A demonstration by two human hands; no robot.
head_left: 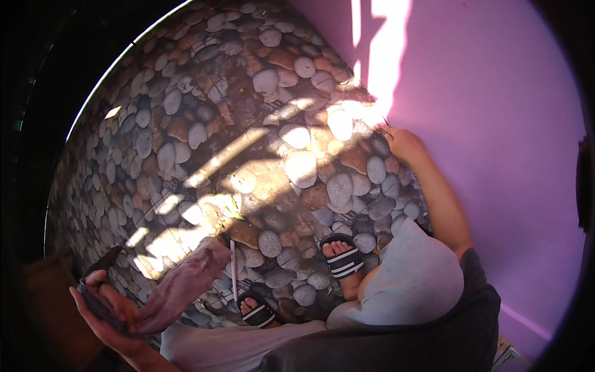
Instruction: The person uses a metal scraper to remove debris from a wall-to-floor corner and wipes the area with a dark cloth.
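At the lower left, my left hand is closed around the bunched end of a mauve cloth. The cloth stretches away to the right, toward a sandal; a darker fold shows between my fingers. Far to the right, my right arm reaches forward along the wall. My right hand is low by the wall's foot, at the edge of a bright sunlit patch. Its fingers are pinched together, and a thin dark tip shows at them, too small to name.
The floor has a pebble pattern crossed by sun streaks. A lilac wall rises at the right. My feet wear dark striped sandals. Near the left foot lie a thin pale stick and a green leafy scrap.
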